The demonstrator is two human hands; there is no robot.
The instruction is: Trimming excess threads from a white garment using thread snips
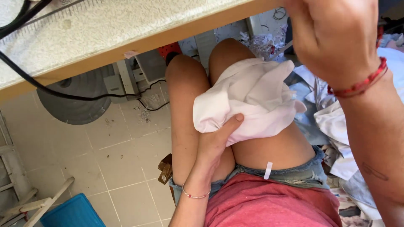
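Observation:
A bunched white cloth (248, 98) rests on my lap, over my bare thighs. My left hand (216, 138) grips its lower left edge, thumb pressed on top of the fabric. Raised close to the camera at the upper right is my right hand (334, 35), seen from the back, with a red cord bracelet (362, 84) at the wrist; its fingers curl away from view and whether they hold anything is hidden. A small white strip (268, 170) lies on my denim shorts.
A speckled worktable edge (126, 38) runs across the top, with a black cable (50, 90) hanging under it. A heap of white and pale fabric (332, 122) lies at my right. A blue bin (71, 212) stands on the tiled floor at lower left.

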